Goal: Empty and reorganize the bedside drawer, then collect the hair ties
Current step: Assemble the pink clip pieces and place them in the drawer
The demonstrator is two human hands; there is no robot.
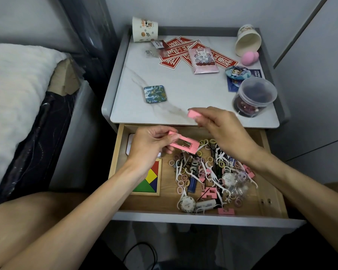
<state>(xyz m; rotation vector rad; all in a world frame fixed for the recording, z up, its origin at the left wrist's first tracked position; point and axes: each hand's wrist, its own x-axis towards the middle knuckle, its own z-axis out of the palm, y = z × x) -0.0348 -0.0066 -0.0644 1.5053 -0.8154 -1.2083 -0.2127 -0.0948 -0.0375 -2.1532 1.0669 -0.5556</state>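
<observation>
Head view: your drawer point(273, 201) is pulled open under the nightstand tabletop point(183, 90). Left hand point(150, 147) sits over the drawer's back-left corner, forearm running in from lower left, wrist bent, palm turned inward. Its grip is clamped on a pink rectangular frame piece point(183, 145), thumb on top, fingers underneath, frame sticking out toward the drawer's middle. Right hand point(220, 125) is raised above the drawer's back edge, right at the tabletop's front lip, forearm coming in from the lower right across the drawer. Its grip is pinched on a small pink block point(193, 114), held at the fingertips, pointing left. The two pink pieces are apart, not touching.

Hair ties point(183, 180) are inside the drawer, scattered loose through its middle and right, mixed with white floss picks point(207, 172) and more pink pieces. Colored tangram puzzle point(150, 182) lies at the drawer's left, partly under your left forearm.
</observation>
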